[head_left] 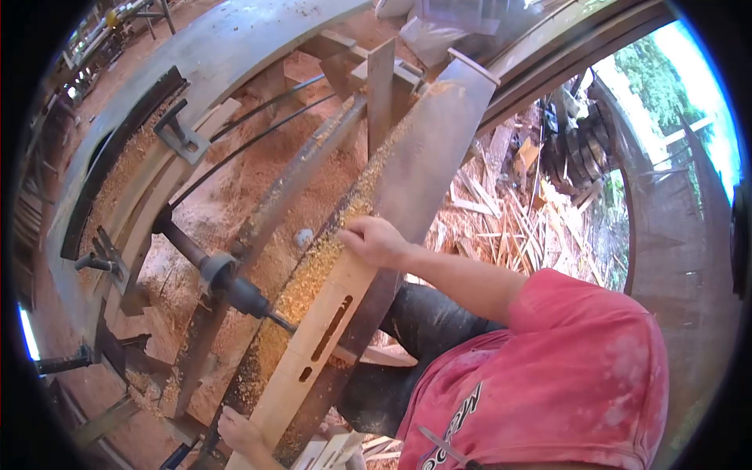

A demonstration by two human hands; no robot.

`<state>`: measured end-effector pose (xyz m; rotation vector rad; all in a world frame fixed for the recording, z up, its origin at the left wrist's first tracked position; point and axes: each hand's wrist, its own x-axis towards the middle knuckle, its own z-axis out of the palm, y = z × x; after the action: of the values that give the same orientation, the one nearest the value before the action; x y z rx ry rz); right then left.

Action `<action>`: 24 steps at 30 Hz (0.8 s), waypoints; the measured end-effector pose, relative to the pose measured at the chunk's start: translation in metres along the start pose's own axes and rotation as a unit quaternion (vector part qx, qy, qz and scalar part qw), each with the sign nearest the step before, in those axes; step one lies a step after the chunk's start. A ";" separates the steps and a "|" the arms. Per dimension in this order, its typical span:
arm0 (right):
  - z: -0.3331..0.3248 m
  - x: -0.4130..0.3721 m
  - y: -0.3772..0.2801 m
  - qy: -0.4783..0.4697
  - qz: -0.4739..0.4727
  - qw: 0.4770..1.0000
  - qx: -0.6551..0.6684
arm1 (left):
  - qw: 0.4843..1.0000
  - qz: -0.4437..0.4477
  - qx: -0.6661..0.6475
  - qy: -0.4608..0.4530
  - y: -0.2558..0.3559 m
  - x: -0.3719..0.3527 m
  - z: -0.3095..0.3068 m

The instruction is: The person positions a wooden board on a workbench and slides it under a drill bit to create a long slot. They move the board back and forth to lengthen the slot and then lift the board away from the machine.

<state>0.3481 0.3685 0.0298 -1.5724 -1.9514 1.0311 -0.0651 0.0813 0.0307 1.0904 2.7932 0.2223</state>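
A pale wooden board [319, 338] lies at a slant across a dark bench plank, with a long narrow slot and a short one cut in its upper face. My right hand [374, 241] is closed over its far end, fingers curled round the edge. Near the lower end, my left hand [241, 432] grips the same board, partly cut off by the frame's dark border. Between the hands, a drill chuck [244, 296] points its bit at the board's long side; the bit's tip meets that edge, and whether it is inside the wood is hidden.
Wood shavings [307, 288] are heaped along the bench plank [427, 145] beside the board. A metal clamp piece [182, 135] stands on the curved frame behind the drill. Scrap sticks [509, 235] litter the ground at right. My legs [427, 321] are close against the bench.
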 end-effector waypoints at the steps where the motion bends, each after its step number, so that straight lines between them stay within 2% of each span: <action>1: 0.001 0.008 -0.003 0.008 0.017 1.000 0.004 | 1.000 0.000 0.007 -0.001 0.003 0.003 -0.003; 3: -0.001 0.007 0.005 0.012 0.005 1.000 -0.021 | 0.999 0.028 -0.028 0.027 0.009 -0.006 -0.006; 5: 0.003 -0.004 0.011 0.009 0.007 1.000 -0.010 | 0.999 0.035 -0.012 -0.003 0.005 -0.012 -0.005; 6: -0.003 -0.012 0.009 -0.008 0.021 0.999 0.024 | 0.998 0.024 -0.039 -0.045 0.009 -0.017 -0.012; 7: -0.002 -0.022 0.008 0.031 0.014 0.999 0.015 | 0.991 0.017 -0.077 -0.104 0.013 -0.021 -0.023; 9: -0.004 -0.036 0.001 0.049 0.049 0.997 0.028 | 0.991 0.111 -0.039 -0.067 -0.010 -0.031 -0.012; 11: -0.003 -0.036 0.010 0.037 0.044 0.998 0.031 | 0.984 0.080 -0.101 -0.124 0.000 -0.025 -0.024; 14: -0.004 -0.037 0.008 0.023 0.054 0.997 0.048 | 0.984 0.017 -0.104 -0.142 0.006 -0.021 -0.025; 24: -0.002 -0.047 0.009 -0.002 0.080 0.996 0.046 | 0.980 -0.006 -0.108 -0.167 0.005 -0.021 -0.030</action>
<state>0.3677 0.3246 0.0298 -1.6980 -1.7754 1.1709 -0.0520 0.0682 0.0629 0.9592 2.4142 0.3037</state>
